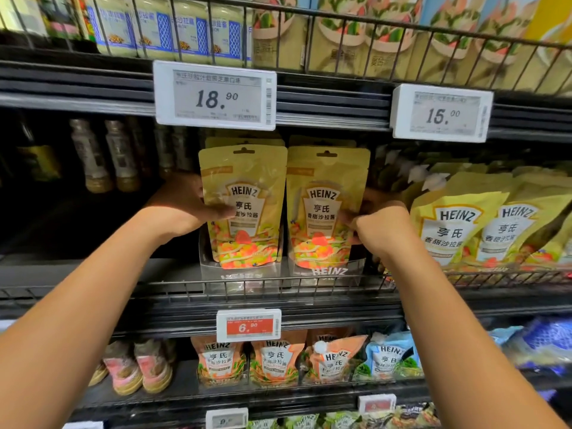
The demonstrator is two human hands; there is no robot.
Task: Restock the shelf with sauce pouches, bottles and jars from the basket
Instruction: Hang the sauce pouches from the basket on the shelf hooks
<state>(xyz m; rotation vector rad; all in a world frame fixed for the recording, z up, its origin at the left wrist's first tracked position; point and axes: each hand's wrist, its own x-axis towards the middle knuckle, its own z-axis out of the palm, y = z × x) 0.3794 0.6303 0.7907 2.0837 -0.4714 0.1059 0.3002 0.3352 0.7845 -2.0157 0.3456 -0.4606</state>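
Up on the middle shelf (93,274), the left hand (188,209) grips the left gold pouch (244,193) (thumb across its front) while the right hand (382,226) pinches the outer edge of the right gold pouch (325,209).

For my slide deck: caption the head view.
Left hand grips one gold Heinz pouch, right hand pinches its neighbour, on the wire-fronted shelf.
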